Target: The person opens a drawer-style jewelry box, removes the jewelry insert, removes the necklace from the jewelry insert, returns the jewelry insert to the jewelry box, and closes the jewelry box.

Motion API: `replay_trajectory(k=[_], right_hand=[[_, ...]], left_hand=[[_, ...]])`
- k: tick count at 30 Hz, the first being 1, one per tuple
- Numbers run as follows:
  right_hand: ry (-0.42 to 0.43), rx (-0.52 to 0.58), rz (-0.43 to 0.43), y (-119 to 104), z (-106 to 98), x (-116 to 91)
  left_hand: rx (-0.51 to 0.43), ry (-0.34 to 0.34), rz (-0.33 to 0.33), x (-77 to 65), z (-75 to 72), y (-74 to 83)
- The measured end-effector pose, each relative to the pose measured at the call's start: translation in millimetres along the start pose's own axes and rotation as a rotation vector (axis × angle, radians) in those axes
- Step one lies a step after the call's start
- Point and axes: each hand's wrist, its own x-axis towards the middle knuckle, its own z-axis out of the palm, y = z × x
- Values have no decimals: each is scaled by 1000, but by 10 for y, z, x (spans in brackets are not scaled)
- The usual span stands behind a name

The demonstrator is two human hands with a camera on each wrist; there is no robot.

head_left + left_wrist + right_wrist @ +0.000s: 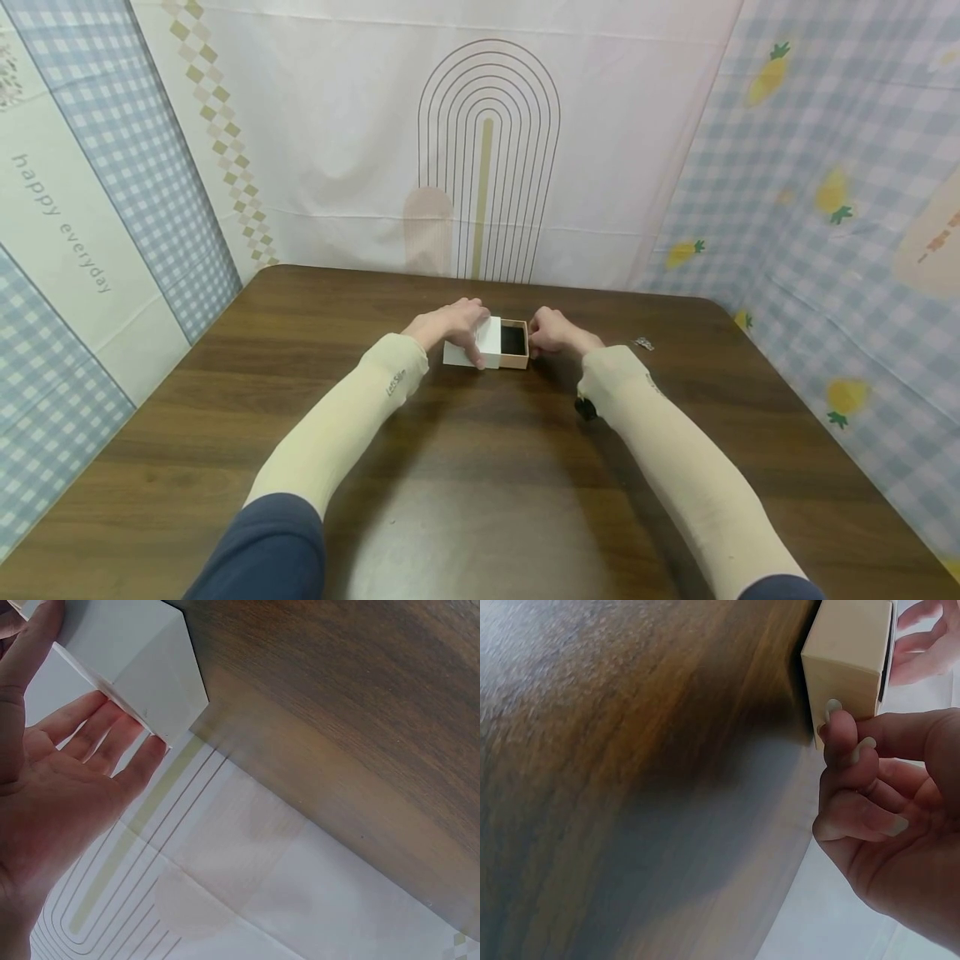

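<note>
A small drawer box lies near the back of the table. Its white outer sleeve (491,337) covers the left part, and a light brown drawer (514,362) with a black inside sticks out on the right. My left hand (453,323) grips the sleeve from above, thumb on the near side. In the left wrist view its fingertips (154,746) press the sleeve's edge. My right hand (553,331) is at the drawer's outer end. The right wrist view has its thumb and curled index finger (842,731) pinching at that brown end face; the exact spot is hidden.
A small, shiny silver item (643,343) lies on the brown wooden table (480,500), right of my right hand. Patterned cloth (337,125) hangs behind the table's back edge, and checked cloth (840,275) hangs along the right side.
</note>
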Motion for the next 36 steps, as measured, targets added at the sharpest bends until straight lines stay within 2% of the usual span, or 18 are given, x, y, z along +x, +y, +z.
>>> replay_trajectory(k=[6, 22, 29, 36], right_hand=[[-11, 33, 14, -25, 12, 11], [-12, 7, -1, -75, 48, 37], [-8, 0, -8, -137, 59, 41], [0, -2, -23, -193, 86, 68]], left_hand=[[-6, 1, -6, -17, -11, 7], [-18, 7, 6, -9, 13, -17], [-25, 2, -8, -4, 3, -12], [12, 13, 3, 3, 8, -7]])
